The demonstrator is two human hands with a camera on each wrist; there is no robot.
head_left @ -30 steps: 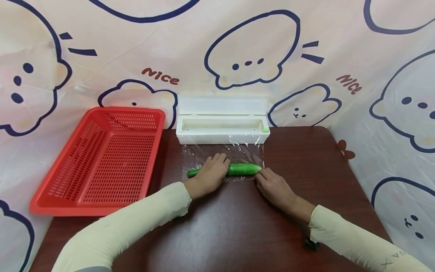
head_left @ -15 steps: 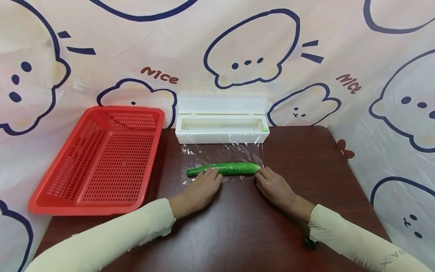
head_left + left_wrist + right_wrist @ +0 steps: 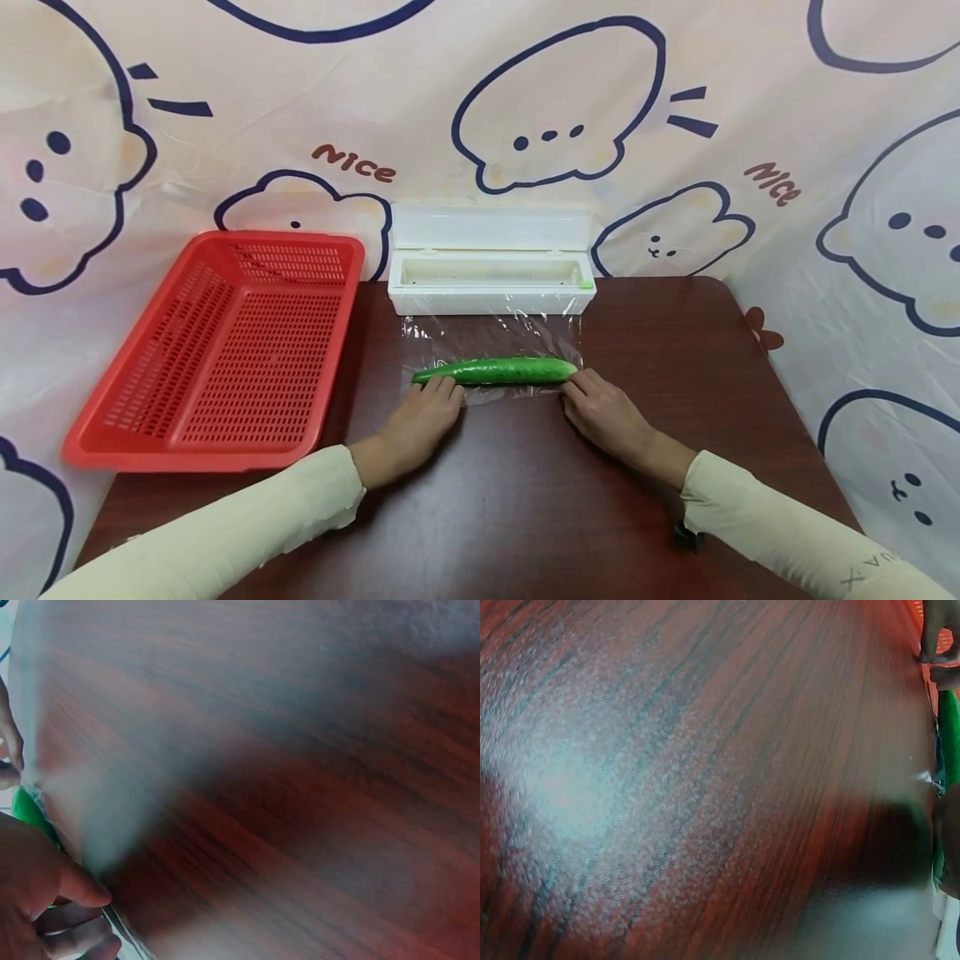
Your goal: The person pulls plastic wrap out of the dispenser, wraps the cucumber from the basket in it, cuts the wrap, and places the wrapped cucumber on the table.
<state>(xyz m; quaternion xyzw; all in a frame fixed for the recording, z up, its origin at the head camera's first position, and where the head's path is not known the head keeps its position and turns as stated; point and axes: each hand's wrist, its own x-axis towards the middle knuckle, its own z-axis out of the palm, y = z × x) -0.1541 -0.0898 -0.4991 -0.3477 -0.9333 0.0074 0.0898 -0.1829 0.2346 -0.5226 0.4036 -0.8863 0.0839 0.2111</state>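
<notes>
A green cucumber (image 3: 502, 371) lies crosswise on a sheet of clear cling film (image 3: 491, 337) spread on the table. The film runs out from a white cling film dispenser box (image 3: 491, 302), whose lid stands up. My left hand (image 3: 420, 421) is at the cucumber's left end, its curled fingers pinching the film's near edge. At the right end, my right hand (image 3: 611, 417) pinches the film's near corner beside the cucumber tip. In the left wrist view, the left thumb (image 3: 86, 889) and fingers show beside the film edge. The right wrist view catches only part of the right hand (image 3: 951, 832).
A red plastic basket (image 3: 322, 417) with slotted walls stands at the left of the dark wood table (image 3: 525, 517). Behind the table hangs a patterned cloth (image 3: 420, 100). A small green slider (image 3: 586, 286) sits at the dispenser's right end.
My left hand has come off the cucumber's middle and slid back and left along the film's near edge to its left end. The right hand has stayed put.
</notes>
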